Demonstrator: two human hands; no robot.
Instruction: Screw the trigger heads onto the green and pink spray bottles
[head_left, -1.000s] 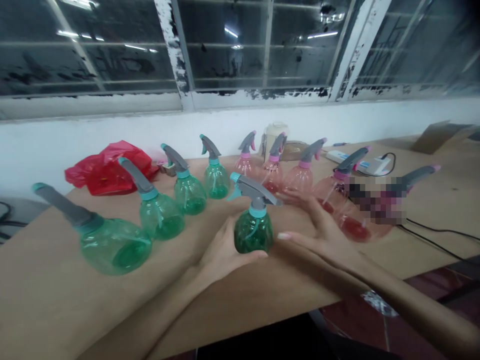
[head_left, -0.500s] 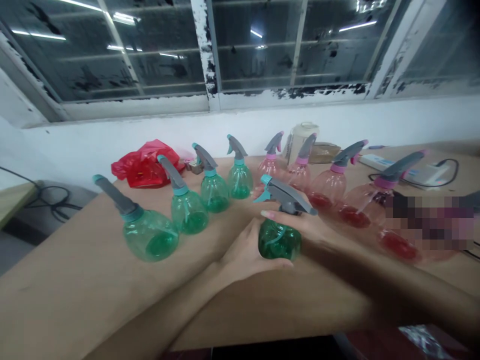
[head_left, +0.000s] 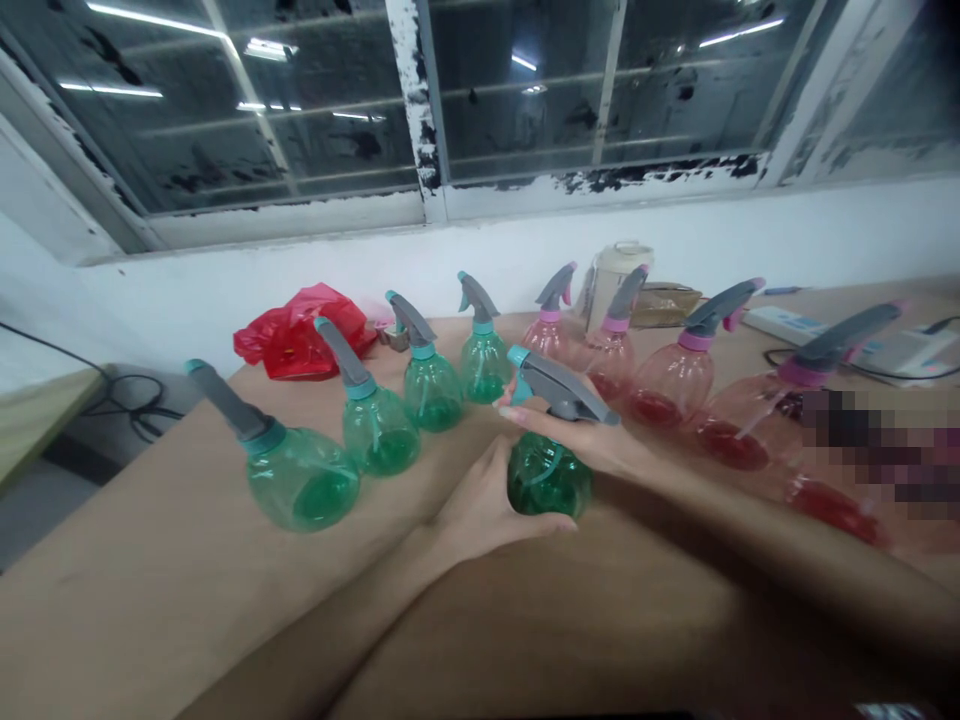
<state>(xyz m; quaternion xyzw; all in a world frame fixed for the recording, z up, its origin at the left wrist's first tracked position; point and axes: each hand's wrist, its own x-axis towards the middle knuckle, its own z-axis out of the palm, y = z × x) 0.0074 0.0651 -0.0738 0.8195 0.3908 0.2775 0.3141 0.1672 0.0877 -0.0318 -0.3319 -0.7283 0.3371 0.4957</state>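
A green spray bottle [head_left: 551,480] with a grey head and teal nozzle stands in front of me, its nozzle pointing left. My left hand [head_left: 480,500] is wrapped round the lower body, thumb along the near side. Around the neck, just under the grey head, my right hand [head_left: 577,435] is closed, and its fingers reach toward the trigger. The bottle's collar is hidden behind that hand. To the left, several more green spray bottles [head_left: 304,480] stand in a slanting row. Several pink spray bottles [head_left: 671,385] form another row on the right.
A crumpled red plastic bag [head_left: 304,335] lies at the back left of the table [head_left: 135,560]. Behind the pink bottles are a pale container [head_left: 619,270], a brown packet [head_left: 664,305] and a white power strip [head_left: 787,325]. Black cables [head_left: 139,405] hang beyond the left edge.
My right hand has shifted, its fingers now nearer the trigger. The spray head has turned slightly; my left hand keeps its hold. The view has moved a little.
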